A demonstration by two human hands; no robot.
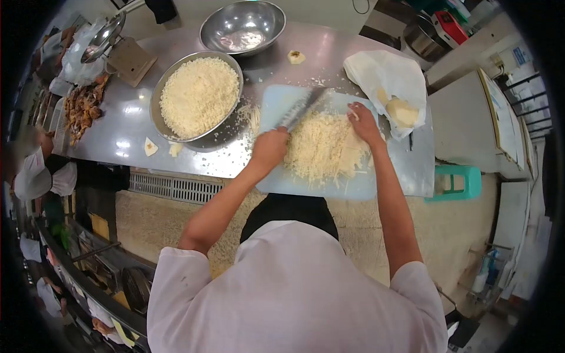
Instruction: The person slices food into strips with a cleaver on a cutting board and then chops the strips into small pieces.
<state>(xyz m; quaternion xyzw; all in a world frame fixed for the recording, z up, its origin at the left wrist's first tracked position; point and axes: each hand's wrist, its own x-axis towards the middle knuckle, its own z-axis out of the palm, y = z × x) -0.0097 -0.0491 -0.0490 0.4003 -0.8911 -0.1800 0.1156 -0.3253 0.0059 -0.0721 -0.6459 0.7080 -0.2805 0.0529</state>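
Observation:
A large knife (303, 109) is in my left hand (271, 148), its fingers wrapped round the handle. The blade, somewhat blurred, points up and to the right over the far part of a pale blue cutting board (275, 97). Finely chopped pale pieces (318, 144) are heaped on the board, with thin strips and slices at the heap's right side. My right hand (363, 122) is at the heap's upper right, fingers bent and touching pale bits; whether it grips any is unclear. To the left of the board stands a metal bowl (154, 112) piled with chopped pale pieces (199, 97).
A second metal bowl (243, 26) stands at the back. On the right, a white bag (385, 70) holds pale chunks. A scale (130, 62) and brown food pieces (84, 110) are at the left. A green stool (465, 182) stands right of the table. People are at the far left.

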